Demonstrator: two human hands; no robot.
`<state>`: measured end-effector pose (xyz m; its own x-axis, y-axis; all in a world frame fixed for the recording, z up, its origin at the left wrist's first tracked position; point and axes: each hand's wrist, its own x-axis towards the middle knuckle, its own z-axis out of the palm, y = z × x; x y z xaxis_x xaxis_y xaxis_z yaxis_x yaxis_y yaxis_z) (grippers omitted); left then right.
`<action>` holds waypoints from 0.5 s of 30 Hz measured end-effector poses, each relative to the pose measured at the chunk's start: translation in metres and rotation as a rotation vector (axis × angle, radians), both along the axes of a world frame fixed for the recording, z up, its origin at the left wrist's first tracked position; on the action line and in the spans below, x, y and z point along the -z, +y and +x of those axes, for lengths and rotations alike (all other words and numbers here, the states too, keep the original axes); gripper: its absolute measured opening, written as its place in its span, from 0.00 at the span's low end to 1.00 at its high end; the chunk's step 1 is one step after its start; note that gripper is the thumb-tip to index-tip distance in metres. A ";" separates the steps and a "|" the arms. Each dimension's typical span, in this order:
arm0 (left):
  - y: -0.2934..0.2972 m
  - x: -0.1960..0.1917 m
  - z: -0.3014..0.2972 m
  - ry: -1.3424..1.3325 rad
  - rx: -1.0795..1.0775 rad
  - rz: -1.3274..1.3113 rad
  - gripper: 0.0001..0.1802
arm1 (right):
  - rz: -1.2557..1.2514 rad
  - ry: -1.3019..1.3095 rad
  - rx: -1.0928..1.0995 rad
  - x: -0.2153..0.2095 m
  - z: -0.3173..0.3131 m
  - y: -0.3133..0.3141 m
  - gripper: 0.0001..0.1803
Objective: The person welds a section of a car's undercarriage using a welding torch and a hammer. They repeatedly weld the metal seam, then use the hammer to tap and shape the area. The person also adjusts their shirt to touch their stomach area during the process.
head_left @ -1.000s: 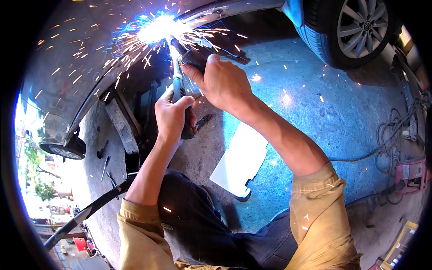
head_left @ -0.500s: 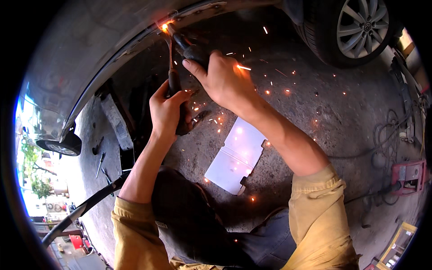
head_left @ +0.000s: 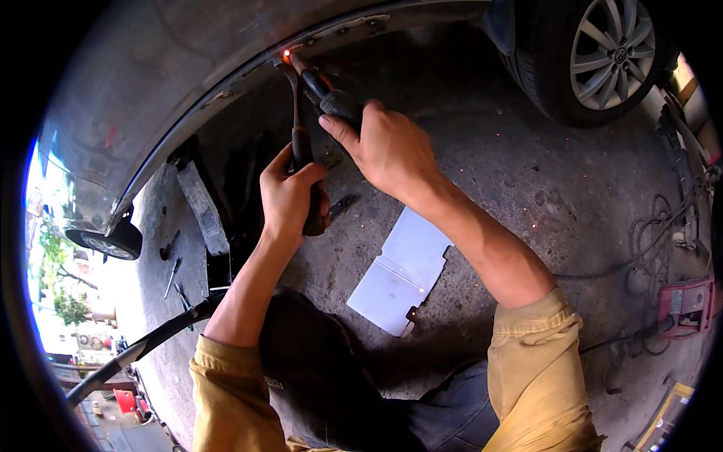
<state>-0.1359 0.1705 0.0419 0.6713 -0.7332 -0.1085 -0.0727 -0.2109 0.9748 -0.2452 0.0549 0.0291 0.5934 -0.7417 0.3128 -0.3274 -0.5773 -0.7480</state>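
My right hand [head_left: 395, 154] is closed round the dark grip of a welding torch [head_left: 315, 81]. Its nozzle points up at a small orange glowing spot [head_left: 287, 54] on the lower seam of a grey car's sill [head_left: 343, 32]. Lower and to the left, my left hand [head_left: 286, 200] grips the thick dark handle of a screwdriver-like tool [head_left: 297, 105]. That tool's long metal shaft reaches up beside the torch, and its tip meets the seam right by the glow. Whether the tip presses on the metal cannot be made out.
A white folded sheet [head_left: 403, 260] lies on the concrete floor between my forearms. The car's wheel [head_left: 617, 56] stands at upper right. A dark metal support [head_left: 203, 207], small hand tools [head_left: 172, 277] and a thick black cable [head_left: 143, 346] are at left; a red machine [head_left: 689, 309] is at right.
The bright shower of sparks has dwindled to a few faint specks, and the glow at the seam is smaller. Both hands and tools sit slightly lower and further right in view.
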 end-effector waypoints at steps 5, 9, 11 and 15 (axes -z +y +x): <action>0.001 0.001 0.000 -0.009 -0.012 -0.012 0.15 | -0.002 0.000 -0.013 0.000 0.007 -0.001 0.35; 0.001 0.000 0.000 -0.004 -0.020 -0.035 0.17 | 0.004 0.003 -0.010 -0.004 0.008 -0.002 0.35; 0.001 0.000 0.001 -0.006 -0.018 -0.032 0.17 | 0.002 -0.008 -0.014 -0.005 0.009 -0.002 0.35; 0.000 0.001 0.001 -0.001 -0.013 -0.034 0.16 | -0.001 -0.006 -0.002 -0.005 0.012 -0.002 0.35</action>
<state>-0.1351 0.1705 0.0407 0.6810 -0.7276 -0.0831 -0.0715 -0.1790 0.9813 -0.2335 0.0527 0.0343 0.5926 -0.7403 0.3174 -0.3216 -0.5788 -0.7494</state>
